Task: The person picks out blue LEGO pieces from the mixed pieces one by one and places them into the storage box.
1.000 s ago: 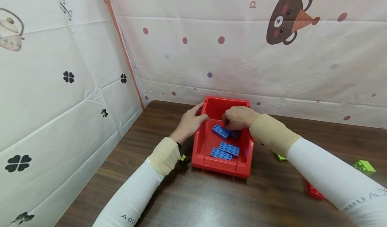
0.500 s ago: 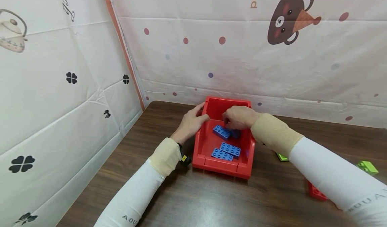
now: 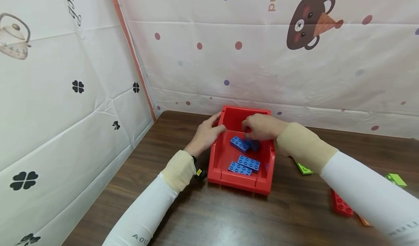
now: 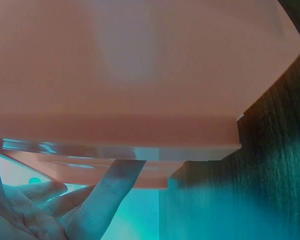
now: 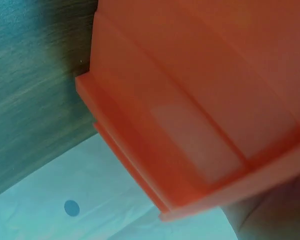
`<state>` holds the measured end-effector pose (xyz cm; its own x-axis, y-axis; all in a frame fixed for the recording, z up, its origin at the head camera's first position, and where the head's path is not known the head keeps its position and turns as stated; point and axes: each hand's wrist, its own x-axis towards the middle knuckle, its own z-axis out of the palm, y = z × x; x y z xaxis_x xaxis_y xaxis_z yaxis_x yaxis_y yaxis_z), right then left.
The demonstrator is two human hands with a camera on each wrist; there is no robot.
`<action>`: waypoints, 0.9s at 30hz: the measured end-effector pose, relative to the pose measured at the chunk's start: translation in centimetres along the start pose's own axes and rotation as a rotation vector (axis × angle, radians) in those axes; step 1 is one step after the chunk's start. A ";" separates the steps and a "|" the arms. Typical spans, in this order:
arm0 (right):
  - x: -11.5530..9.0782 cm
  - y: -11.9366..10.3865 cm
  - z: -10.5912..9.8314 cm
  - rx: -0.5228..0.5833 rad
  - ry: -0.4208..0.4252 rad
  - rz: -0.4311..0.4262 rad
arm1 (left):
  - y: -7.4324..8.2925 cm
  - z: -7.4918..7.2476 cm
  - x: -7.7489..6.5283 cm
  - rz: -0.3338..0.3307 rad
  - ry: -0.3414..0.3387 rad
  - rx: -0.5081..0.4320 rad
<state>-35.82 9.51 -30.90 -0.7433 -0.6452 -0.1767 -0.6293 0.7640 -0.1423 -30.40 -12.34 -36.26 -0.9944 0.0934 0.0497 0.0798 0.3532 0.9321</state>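
Observation:
A red open-front bin [image 3: 240, 179] stands on the table. My left hand [image 3: 205, 134] grips its left side, with the thumb over the rim; the left wrist view shows the thumb [image 4: 112, 192] against the bin's edge. Inside the bin, my right hand [image 3: 262, 126] hovers at the back right, fingers parted, with red showing between them. Just below it lies a blurred blue brick [image 3: 253, 145], partly covered. Another blue building brick [image 3: 239, 144] lies beside that one. Closer to the front are two more blue bricks [image 3: 248, 162]. In the right wrist view the right hand is mostly hidden behind the bin's wall.
To the right of the bin lie a flat lime-green piece [image 3: 304, 170], a red brick [image 3: 342, 204] and a lime-green brick [image 3: 396, 179]. An orange piece [image 3: 364, 221] shows under the right forearm. Printed sheeting [image 3: 203, 67] hangs behind the table.
My right hand has shifted slightly right and its fingers have parted, uncovering more of the blue brick below. The left hand keeps its place on the bin.

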 end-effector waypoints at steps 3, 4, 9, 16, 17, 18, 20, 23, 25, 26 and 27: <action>-0.4 0.0 -0.4 -0.007 0.022 -0.021 | -0.1 0.0 0.0 -0.003 0.002 0.002; -0.5 0.0 -0.5 -0.011 0.028 -0.028 | -0.1 0.0 0.0 -0.006 0.002 0.002; -0.9 -0.3 -0.8 -0.021 0.045 -0.049 | -0.1 -0.1 -0.1 -0.009 0.002 -0.006; -1.7 -0.5 -0.9 -0.043 0.061 -0.055 | 0.0 -0.3 -0.2 0.004 0.002 -0.002; -1.9 -0.6 -0.9 -0.039 0.062 -0.056 | 0.0 -0.3 -0.2 0.005 0.002 -0.001; -2.0 -0.6 -1.0 -0.035 0.063 -0.059 | 0.0 -0.3 -0.1 0.007 0.002 -0.001; -2.3 -0.7 -1.0 -0.031 0.069 -0.066 | -0.1 -0.2 -0.1 0.006 0.002 0.002; -2.9 -0.7 -1.0 -0.031 0.092 -0.086 | -0.1 -0.2 0.0 0.001 0.000 -0.001; -3.3 -0.7 -1.0 -0.027 0.112 -0.101 | 0.0 -0.2 0.0 -0.002 -0.002 -0.007; -3.5 -0.7 -1.0 -0.025 0.124 -0.111 | -0.1 -0.1 0.0 -0.002 -0.004 -0.010; -3.7 -0.7 -1.0 -0.020 0.134 -0.116 | 0.0 -0.1 0.0 -0.001 -0.006 -0.014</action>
<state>-32.87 11.42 -29.13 -0.6881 -0.7251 -0.0285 -0.7161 0.6849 -0.1347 -30.39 -12.47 -36.25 -0.9940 0.0988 0.0469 0.0780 0.3401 0.9371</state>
